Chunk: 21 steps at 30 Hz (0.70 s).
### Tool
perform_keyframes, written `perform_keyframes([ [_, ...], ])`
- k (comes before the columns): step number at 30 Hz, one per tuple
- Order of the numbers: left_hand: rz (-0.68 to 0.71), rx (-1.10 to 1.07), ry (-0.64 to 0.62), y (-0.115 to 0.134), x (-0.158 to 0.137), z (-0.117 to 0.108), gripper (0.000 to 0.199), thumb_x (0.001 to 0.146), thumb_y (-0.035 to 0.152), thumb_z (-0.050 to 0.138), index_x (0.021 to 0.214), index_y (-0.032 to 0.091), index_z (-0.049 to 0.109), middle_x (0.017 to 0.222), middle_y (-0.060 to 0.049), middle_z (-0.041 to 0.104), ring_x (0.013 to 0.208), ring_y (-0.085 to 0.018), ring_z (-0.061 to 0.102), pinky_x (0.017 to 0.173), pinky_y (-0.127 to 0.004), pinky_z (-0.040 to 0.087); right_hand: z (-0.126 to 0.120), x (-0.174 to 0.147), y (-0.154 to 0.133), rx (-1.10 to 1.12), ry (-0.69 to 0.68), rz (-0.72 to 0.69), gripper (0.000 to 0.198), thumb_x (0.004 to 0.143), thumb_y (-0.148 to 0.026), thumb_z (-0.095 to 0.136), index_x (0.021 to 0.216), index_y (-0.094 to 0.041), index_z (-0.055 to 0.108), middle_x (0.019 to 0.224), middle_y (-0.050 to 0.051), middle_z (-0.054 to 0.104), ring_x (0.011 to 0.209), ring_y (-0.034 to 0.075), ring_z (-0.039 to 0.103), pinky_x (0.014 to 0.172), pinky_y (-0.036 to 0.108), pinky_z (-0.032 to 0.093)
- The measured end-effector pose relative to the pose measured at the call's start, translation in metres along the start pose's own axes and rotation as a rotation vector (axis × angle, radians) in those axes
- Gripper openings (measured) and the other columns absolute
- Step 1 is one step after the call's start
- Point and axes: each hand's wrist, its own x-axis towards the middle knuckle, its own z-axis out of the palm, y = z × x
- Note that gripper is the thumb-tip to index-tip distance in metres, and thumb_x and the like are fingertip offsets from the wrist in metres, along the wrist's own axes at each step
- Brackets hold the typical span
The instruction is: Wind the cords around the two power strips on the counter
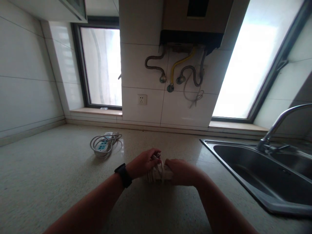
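Low over the counter, between my hands, is a whitish power strip (167, 175) with its pale cord (151, 176) wound round it in several loops. My left hand (143, 162), with a dark watch (123, 175) on the wrist, is closed at the strip's left end and pinches a piece of the cord near its end. My right hand (184, 172) is wrapped over the right end of the strip, knuckles up. The fingers of both hands partly hide the strip, and its sockets cannot be made out in the shade.
Another power strip (103, 143), white and blue with a coiled cord, lies on the counter (60, 182) to the left. On the right is a steel sink (243, 172) with a tap (275, 125). A wall socket (142, 99) and a water heater (195, 22) are ahead.
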Motion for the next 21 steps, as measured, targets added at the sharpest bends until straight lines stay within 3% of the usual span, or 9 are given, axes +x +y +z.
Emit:
perform_keyframes([
  [6,-0.107,0.071,0.058,-0.01,0.002,-0.001,0.032,0.099,0.042,0.047,0.119,0.017,0.054,0.091,-0.007,0.07,0.085,-0.021,0.066,0.076,-0.032,0.045,0.001,0.004,-0.009,-0.193,0.147,-0.072,0.034,0.067,-0.015,0.066,0.101,-0.017,0.06,0.099,0.01,0.071,0.094,0.026,0.066,0.08,0.035,0.042],
  [12,-0.238,0.056,0.144,-0.019,0.007,-0.005,0.042,0.096,0.046,0.05,0.122,0.014,0.057,0.097,-0.01,0.071,0.09,-0.024,0.067,0.08,-0.034,0.046,0.006,0.01,-0.014,-0.334,0.307,-0.133,0.027,0.074,-0.01,0.063,0.1,-0.018,0.058,0.098,0.008,0.069,0.093,0.025,0.062,0.082,0.037,0.038],
  [16,-0.203,0.045,0.173,-0.023,0.01,-0.008,0.036,0.097,0.044,0.048,0.113,0.015,0.063,0.101,-0.01,0.071,0.093,-0.024,0.065,0.084,-0.034,0.046,0.003,0.013,-0.012,-0.347,0.358,-0.134,0.025,0.077,-0.009,0.062,0.099,-0.019,0.058,0.097,0.008,0.069,0.091,0.025,0.062,0.081,0.038,0.036],
  [21,-0.167,0.003,0.243,-0.023,0.013,-0.012,0.036,0.098,0.047,0.045,0.096,0.017,0.064,0.087,-0.005,0.066,0.081,-0.019,0.059,0.077,-0.03,0.044,-0.005,0.012,-0.01,-0.35,0.382,-0.156,0.033,0.074,-0.008,0.066,0.104,-0.018,0.058,0.1,0.007,0.069,0.093,0.026,0.061,0.083,0.038,0.036],
])
